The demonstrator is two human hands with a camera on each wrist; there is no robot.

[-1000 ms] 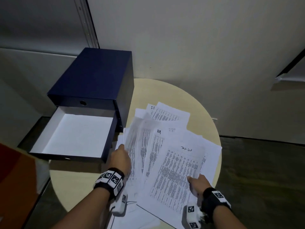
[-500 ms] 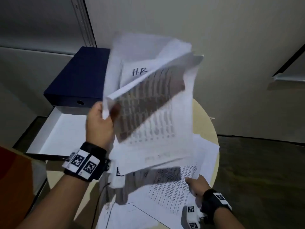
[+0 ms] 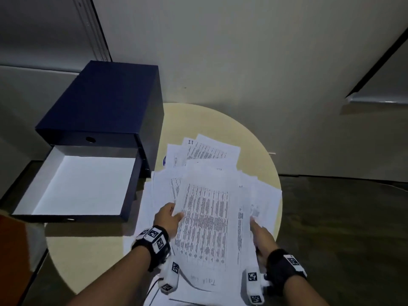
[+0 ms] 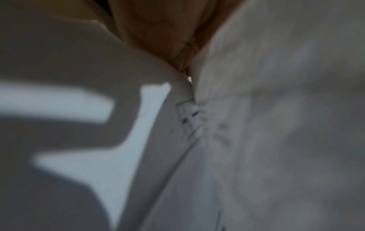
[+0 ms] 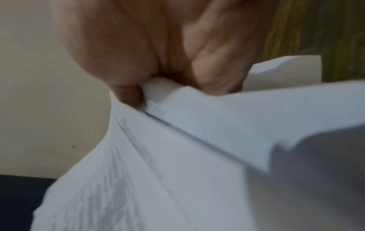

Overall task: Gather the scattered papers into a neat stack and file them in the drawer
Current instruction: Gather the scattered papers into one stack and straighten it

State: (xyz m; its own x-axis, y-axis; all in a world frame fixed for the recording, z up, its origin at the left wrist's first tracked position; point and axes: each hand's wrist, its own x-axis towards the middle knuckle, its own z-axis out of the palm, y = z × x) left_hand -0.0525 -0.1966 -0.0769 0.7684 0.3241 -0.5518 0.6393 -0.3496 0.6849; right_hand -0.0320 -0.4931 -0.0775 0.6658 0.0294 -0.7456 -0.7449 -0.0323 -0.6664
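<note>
Step in hand, as I read it: gathering. The papers [image 3: 207, 208] lie in a loose fan on the round table [image 3: 92, 257], just right of the open drawer [image 3: 79, 186] of the dark blue file box [image 3: 106, 102]; edges point several ways, so I judge nothing is squared yet and filing has not begun. The drawer's white floor shows no paper in it. My left hand [image 3: 169, 219] sits at the left edge of the top printed sheet, thumb over the sheet and fingers hidden under it; I take this as a pinch on the top layers. The left wrist view shows only blurred paper pressed against skin [image 4: 158, 28], which fits but adds little. My right hand [image 3: 261, 236] is at the right edge of the pile; the right wrist view shows the fingers [image 5: 217, 65] curled down with a fold of paper caught between them and the thumb, so I log them as clamped on the papers. Some sheets at the far end, one marked with handwriting [image 3: 209, 149], lie outside both grips. Next move, in my judgement: draw both hands inward to sweep the stray far and right sheets together, then tap the edges on the table to square them before carrying the stack left into the drawer. Risk: loose lower sheets near the table's near edge could slide off.
</note>
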